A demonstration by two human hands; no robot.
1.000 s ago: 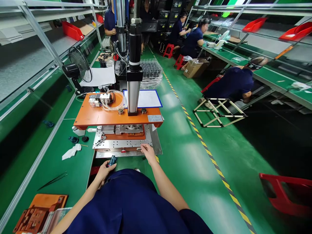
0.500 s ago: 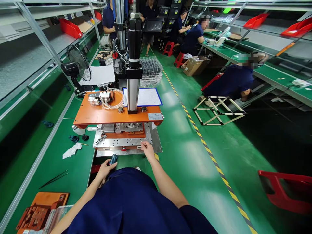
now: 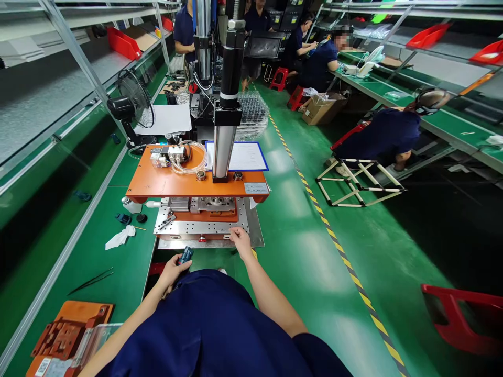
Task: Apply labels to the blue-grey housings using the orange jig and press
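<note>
My left hand (image 3: 173, 273) is closed around a small dark blue-green plastic part (image 3: 186, 255), held low in front of my body, just short of the press. My right hand (image 3: 240, 242) is at the front right edge of the steel base plate (image 3: 204, 228). Its thumb and fingers are pinched together by a small panel on that edge; whatever may be between them is too small to tell. The press has an orange top plate (image 3: 176, 183) and an upright cylinder (image 3: 223, 152). A red button (image 3: 202, 239) sits at the front of the base.
On the green bench to the left lie a white cloth (image 3: 120, 238), tweezers (image 3: 91, 280), another dark plastic part (image 3: 123, 218) and an orange fixture (image 3: 65, 335). A black fan (image 3: 131, 104) stands behind. On the right are a tube frame (image 3: 359, 183), a red stool (image 3: 461, 314) and seated co-workers.
The whole scene has shifted slightly right in view as my head turned. Both hands stay in nearly the same place by the press, the left still holding the plastic part.
</note>
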